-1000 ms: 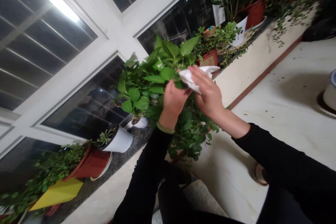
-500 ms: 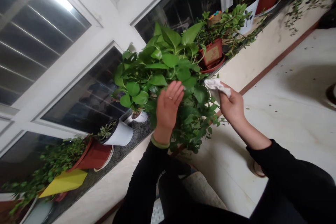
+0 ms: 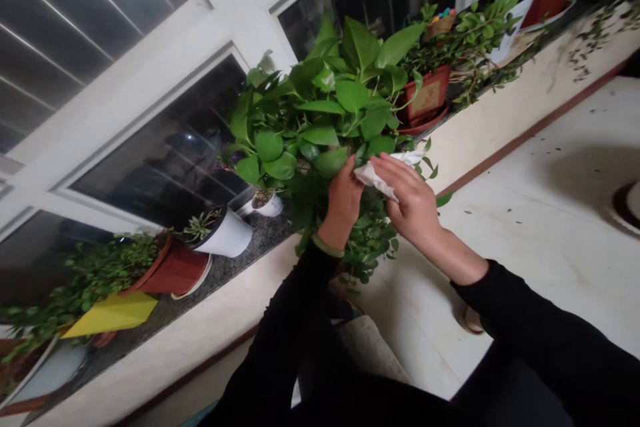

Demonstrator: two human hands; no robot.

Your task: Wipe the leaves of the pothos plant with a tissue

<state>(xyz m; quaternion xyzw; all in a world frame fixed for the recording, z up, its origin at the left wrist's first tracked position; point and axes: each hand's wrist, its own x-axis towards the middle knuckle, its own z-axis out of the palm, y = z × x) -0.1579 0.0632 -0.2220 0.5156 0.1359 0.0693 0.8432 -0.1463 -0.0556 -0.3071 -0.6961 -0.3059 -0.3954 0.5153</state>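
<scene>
A bushy pothos plant (image 3: 353, 97) with broad, glossy leaves fills the middle, its vines trailing down past the sill's edge. My right hand (image 3: 414, 203) grips a crumpled white tissue (image 3: 377, 179) at the plant's front leaves, fingers stretched over it. Close beside it on the left, my left hand (image 3: 344, 207) reaches up into the foliage, its fingers drawn together at the leaves. The leaves and the tissue partly cover those fingertips, so what they hold is hidden. The plant's own pot is hidden too.
Along the dark stone sill (image 3: 240, 263) stand a white pot (image 3: 230, 233), a small white pot (image 3: 270, 205), a red-brown pot (image 3: 173, 267) and a yellow sheet (image 3: 114, 313). Right of the pothos is a square red pot (image 3: 427, 97). Windows (image 3: 165, 147) rise behind; pale floor (image 3: 525, 213) lies right.
My right hand has moved left with the tissue, up to the leaves. My left hand has turned from flat and spread to fingers drawn together among them. The view has shifted slightly.
</scene>
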